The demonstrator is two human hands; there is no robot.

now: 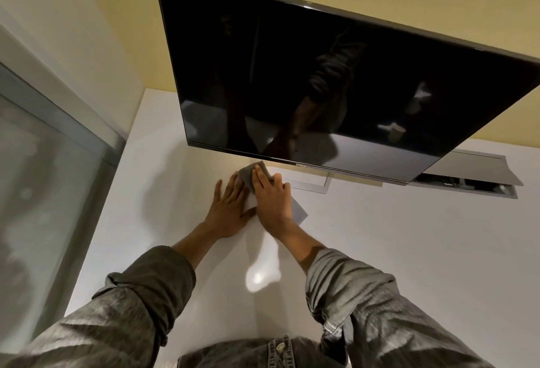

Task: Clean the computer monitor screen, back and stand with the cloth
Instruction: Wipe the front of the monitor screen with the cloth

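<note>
Both hands are flat on the white desk (409, 250) just under the bottom edge of the big black glossy flat-screen monitor (321, 81). Right hand (273, 195) presses the grey folded cloth (253, 173) down with straight fingers; left hand (228, 210) lies open beside it, fingertips touching the cloth's edge. Near the desk's back edge, the monitor's flat silver stand base (309, 185) sits just right of the cloth.
</note>
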